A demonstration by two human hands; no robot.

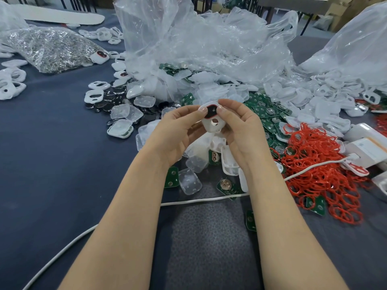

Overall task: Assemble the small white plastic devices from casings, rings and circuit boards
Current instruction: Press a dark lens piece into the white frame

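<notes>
Head: PCBs [265, 114], red rings [314, 164] round casing [210, 124]

Desk [62, 164] centre: a casing [212, 120] sits between the left hand [178, 130] and right hand [240, 130]. Behind them, plastic bags [199, 42] lie over loose casings [219, 88]. Circuit boards [266, 114] lie right of the hands, rings [318, 164] further right, boxes [368, 147] at the right edge. Bag of metal parts [52, 49] far left. Cable [199, 200] crosses nearest.

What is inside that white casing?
In the white casing a red ring frames a dark insert. The left hand and right hand cover its edges; anything deeper is hidden.
</notes>
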